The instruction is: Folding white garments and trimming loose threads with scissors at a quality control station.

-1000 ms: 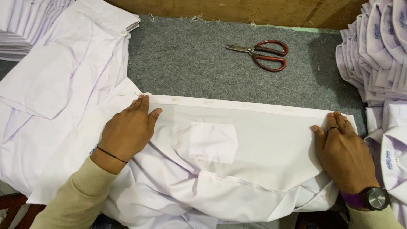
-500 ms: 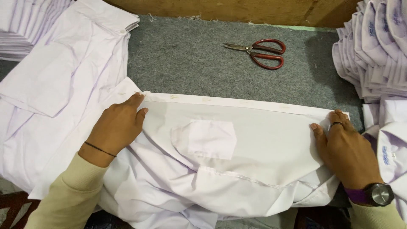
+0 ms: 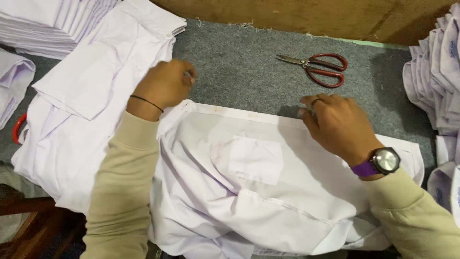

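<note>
A white shirt (image 3: 258, 192) lies spread across the grey felt table (image 3: 239, 72), its straight front edge running left to right, with open felt beyond up to the red scissors (image 3: 318, 67). Since half a second ago both hands have moved inward. The left hand (image 3: 165, 84) is lifted, fingers curled loosely; the right hand (image 3: 335, 122) presses flat on the edge. Folded shirt stacks (image 3: 62, 24) flank both sides.

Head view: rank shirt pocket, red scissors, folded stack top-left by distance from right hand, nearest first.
From the right hand:
1. Red scissors, just above it on the grey mat.
2. Shirt pocket, lower left; close to the scissors' distance, hard to call.
3. Folded stack, far top-left corner.
</note>
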